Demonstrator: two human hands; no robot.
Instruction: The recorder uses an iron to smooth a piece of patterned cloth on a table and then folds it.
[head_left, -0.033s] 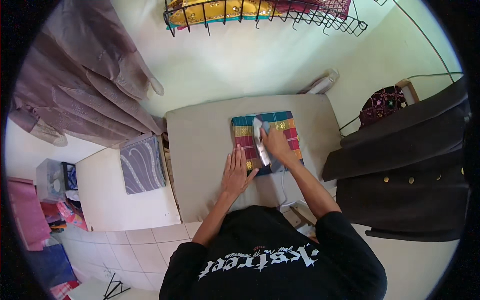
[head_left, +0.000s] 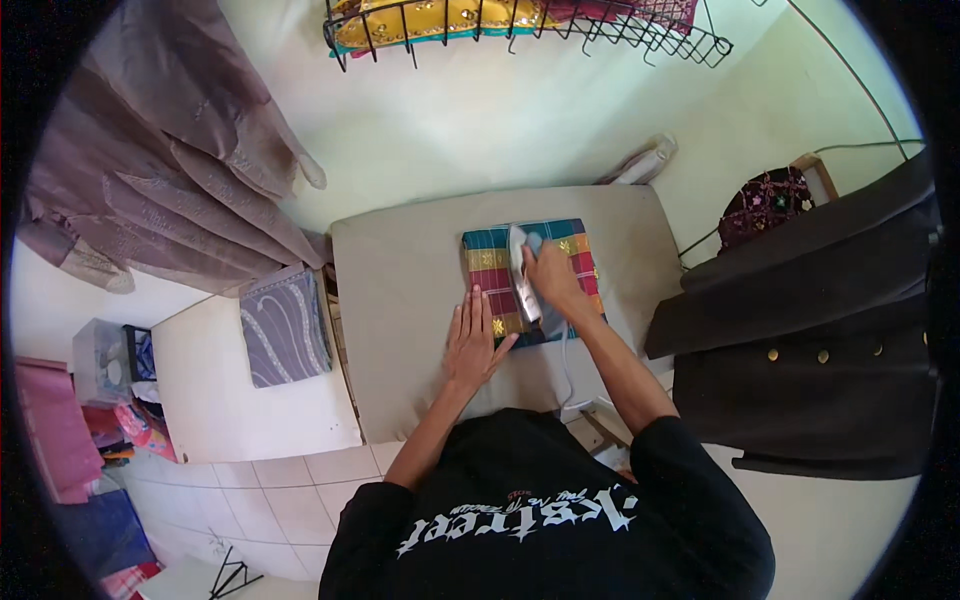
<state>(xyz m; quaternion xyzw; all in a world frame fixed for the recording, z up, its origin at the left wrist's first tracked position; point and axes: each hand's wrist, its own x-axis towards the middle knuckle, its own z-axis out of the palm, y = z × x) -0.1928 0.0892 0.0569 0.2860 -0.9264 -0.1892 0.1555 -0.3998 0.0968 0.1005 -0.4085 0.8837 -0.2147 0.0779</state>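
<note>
A folded plaid cloth (head_left: 486, 268) in red, yellow and dark green lies flat on the beige padded ironing surface (head_left: 400, 290). My right hand (head_left: 555, 275) is closed round the handle of an iron (head_left: 522, 280), which rests on the cloth with its tip toward the far edge. The handle is mostly hidden under my fingers. From the iron's near end a pale cord (head_left: 567, 370) runs down toward me. My left hand (head_left: 472, 340) lies flat, fingers stretched out, at the cloth's near left edge.
A folded grey patterned cloth (head_left: 285, 328) lies on a white tabletop (head_left: 210, 400) at left. Mauve garments (head_left: 170, 130) hang far left, dark garments (head_left: 810, 340) at right. A black wire rack (head_left: 500, 25) with bright fabrics is on the wall ahead.
The iron has shifted slightly away from me over the plaid cloth, and its cord has moved a little. My left hand stays in place.
</note>
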